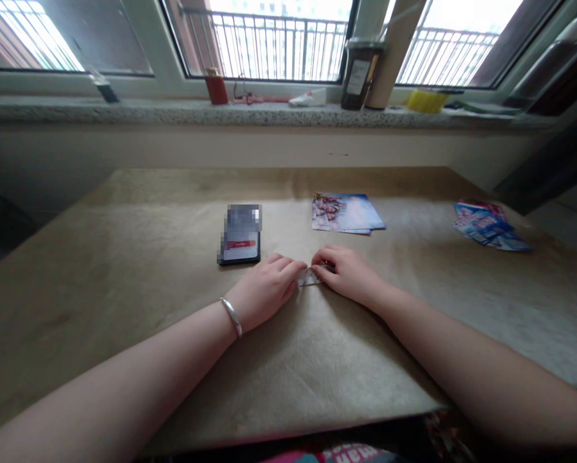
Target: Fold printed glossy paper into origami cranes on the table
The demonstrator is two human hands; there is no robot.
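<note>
Between my two hands, low over the table, lies a small, thin, pale flat piece (309, 278); most of it is hidden by fingers, and its kind cannot be made out. My left hand (269, 286), with a silver bangle at the wrist, has its fingers pressed together on the piece's left end. The right end is pinched between the thumb and curled fingers of my right hand (350, 272). Just beyond my left hand lies a dark phone (240, 251), its screen partly blurred out. Past my right hand rests a small stack of glossy picture cards (350, 212).
Blue and red wrappers or packets (488, 225) lie at the table's right. Behind the tan-covered table (100, 270), a granite windowsill (269, 116) holds a red container (216, 87), a dark lidded jar (359, 76) and a yellow roll (427, 101).
</note>
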